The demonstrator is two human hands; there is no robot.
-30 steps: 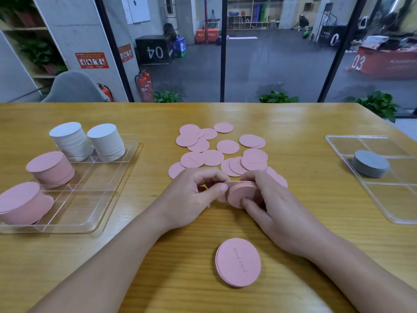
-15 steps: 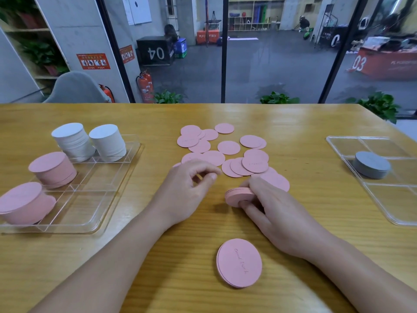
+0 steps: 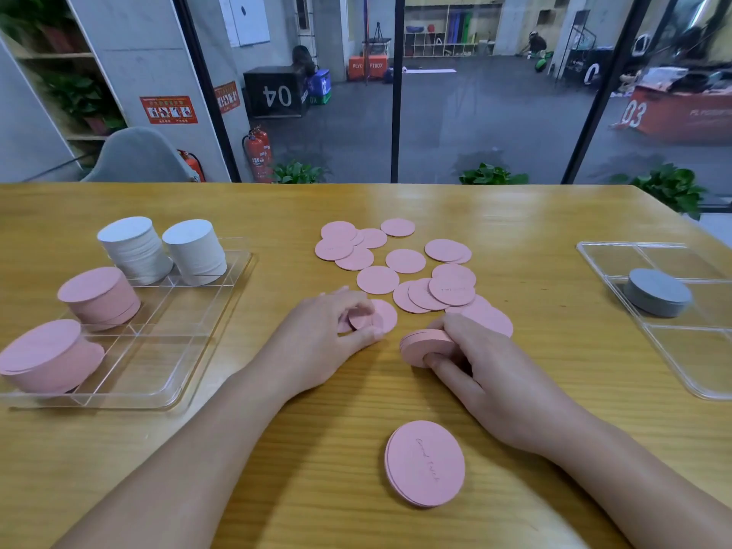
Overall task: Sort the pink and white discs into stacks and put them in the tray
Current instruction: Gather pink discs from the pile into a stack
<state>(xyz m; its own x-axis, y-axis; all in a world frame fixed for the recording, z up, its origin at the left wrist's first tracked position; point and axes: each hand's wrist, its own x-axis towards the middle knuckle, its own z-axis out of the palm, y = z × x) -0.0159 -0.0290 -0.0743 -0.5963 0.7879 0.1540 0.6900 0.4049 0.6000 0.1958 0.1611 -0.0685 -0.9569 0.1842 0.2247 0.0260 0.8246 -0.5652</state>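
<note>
Left hand [image 3: 336, 330] pinches, seemingly, one pink disc [image 3: 361, 319], just left of right hand [image 3: 479, 362] gripping small stack [image 3: 426, 344].

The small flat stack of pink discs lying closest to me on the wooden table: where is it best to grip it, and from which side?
Probably grip the small flat stack of pink discs from above, thumb and fingers on opposite sides of its round rim. It lies flat and low on the wooden table, with bare table all around, so any side is open. The edges look slightly staggered; squeezing the rim should hold them together.
</note>
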